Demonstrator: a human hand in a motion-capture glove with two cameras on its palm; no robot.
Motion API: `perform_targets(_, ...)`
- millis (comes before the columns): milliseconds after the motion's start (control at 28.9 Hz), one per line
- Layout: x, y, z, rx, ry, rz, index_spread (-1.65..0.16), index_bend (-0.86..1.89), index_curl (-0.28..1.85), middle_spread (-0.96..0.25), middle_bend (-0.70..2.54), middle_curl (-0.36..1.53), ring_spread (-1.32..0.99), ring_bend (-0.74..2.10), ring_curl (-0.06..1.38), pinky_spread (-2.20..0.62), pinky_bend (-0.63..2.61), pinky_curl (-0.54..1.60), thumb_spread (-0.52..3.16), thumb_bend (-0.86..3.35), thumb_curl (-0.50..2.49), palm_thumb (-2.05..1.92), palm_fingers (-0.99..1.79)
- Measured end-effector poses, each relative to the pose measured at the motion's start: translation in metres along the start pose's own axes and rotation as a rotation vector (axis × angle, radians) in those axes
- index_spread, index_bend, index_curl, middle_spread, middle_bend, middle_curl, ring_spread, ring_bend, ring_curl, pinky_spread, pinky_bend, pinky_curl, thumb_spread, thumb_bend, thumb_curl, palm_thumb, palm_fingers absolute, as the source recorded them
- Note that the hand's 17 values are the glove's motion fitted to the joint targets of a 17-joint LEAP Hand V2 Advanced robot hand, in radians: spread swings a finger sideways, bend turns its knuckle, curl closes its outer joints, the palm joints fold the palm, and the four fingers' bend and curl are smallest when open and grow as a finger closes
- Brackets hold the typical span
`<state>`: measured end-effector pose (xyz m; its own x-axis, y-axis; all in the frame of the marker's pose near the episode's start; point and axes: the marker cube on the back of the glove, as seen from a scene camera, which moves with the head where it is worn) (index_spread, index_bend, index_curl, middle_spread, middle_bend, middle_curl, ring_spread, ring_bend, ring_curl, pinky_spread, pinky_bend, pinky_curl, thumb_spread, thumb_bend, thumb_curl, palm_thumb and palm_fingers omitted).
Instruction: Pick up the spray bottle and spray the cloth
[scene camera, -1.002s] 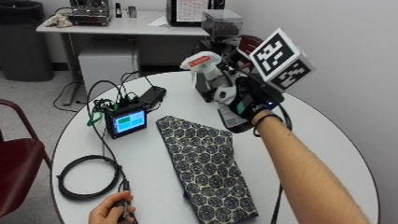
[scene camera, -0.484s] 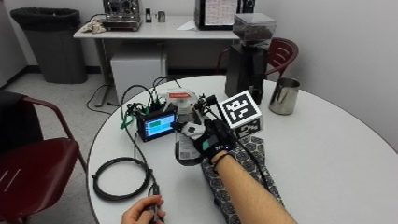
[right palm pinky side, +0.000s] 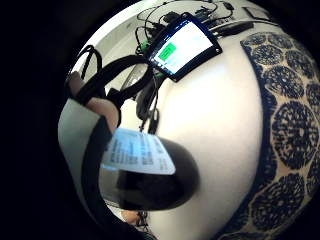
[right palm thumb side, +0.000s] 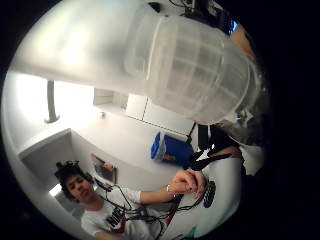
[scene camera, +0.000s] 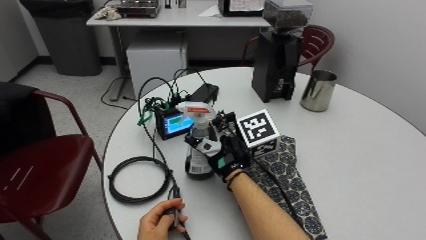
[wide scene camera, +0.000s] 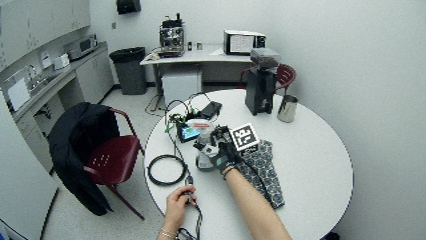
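A gloved right hand (scene camera: 223, 159) is curling around the upright spray bottle (scene camera: 198, 145) standing on the round worktop (scene camera: 373, 150) just beside the patterned cloth (scene camera: 286, 185); rigid, likely light plastic, best gripped at its neck.

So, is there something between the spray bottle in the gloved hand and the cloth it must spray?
Nothing visible is in the way. The gloved right hand grips the spray bottle, whose base is down at the table, right beside the patterned cloth. Only bare tabletop separates them.
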<state>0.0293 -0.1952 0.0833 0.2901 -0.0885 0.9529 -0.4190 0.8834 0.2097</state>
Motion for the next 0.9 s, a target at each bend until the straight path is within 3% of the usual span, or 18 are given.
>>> perform_targets(276,0.010,0.009,0.009,-0.014,0.035,0.026,-0.27,0.13,0.31,-0.13,0.42,0.48,-0.16,0.56,0.43,-0.12,0.41,0.35,0.89,-0.02,0.57,0.96,1.15)
perform_targets(415,0.011,0.013,0.007,-0.017,0.060,0.022,-0.29,0.03,0.28,-0.13,0.44,0.48,-0.15,0.53,0.42,-0.06,0.37,0.35,0.93,-0.02,0.55,0.96,0.98)
perform_targets(553,0.006,0.012,-0.005,-0.006,0.079,-0.007,-0.32,-0.09,0.21,-0.14,0.45,0.48,-0.14,0.56,0.44,0.01,0.43,0.38,0.94,-0.03,0.52,0.95,0.75)
perform_targets(898,-0.010,0.017,-0.047,0.009,0.166,-0.003,-0.36,-0.02,0.09,-0.14,0.51,0.47,-0.13,0.61,0.42,0.06,0.49,0.37,0.95,-0.02,0.48,0.94,0.71)
